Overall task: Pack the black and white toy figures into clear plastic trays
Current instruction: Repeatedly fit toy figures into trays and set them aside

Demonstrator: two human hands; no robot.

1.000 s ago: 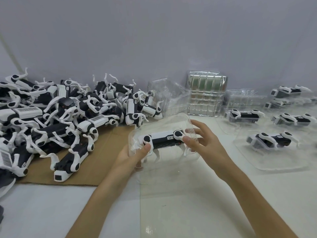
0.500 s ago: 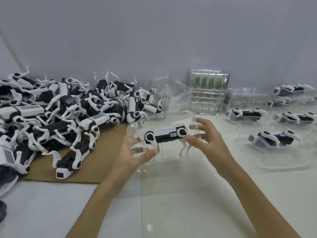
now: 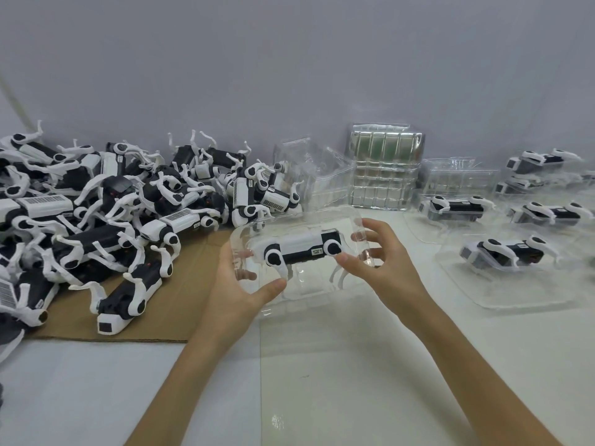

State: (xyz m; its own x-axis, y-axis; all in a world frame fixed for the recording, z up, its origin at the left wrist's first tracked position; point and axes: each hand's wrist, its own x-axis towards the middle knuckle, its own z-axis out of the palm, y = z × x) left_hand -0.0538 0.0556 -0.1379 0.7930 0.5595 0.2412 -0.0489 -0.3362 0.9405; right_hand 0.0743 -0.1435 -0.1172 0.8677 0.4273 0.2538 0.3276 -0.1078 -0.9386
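A black and white toy figure [image 3: 301,249] lies on its side inside a clear plastic tray [image 3: 309,289] held above the table at centre. My left hand [image 3: 240,286] grips the tray's left end, thumb on its front edge and fingers behind. My right hand [image 3: 378,263] holds the right end, its thumb against the figure's rear leg joint. A big pile of loose toy figures [image 3: 106,217] covers the left on brown cardboard [image 3: 180,304].
Stacks of clear trays [image 3: 384,170] stand against the back wall at centre. Several packed trays with figures [image 3: 505,257] lie on the white table at the right. A clear flat sheet [image 3: 325,365] lies near the front between my arms.
Both hands have lifted the tray with the figure slightly up and away from me. The tray sits a little more level, and my right thumb stays at the figure's rear joint.
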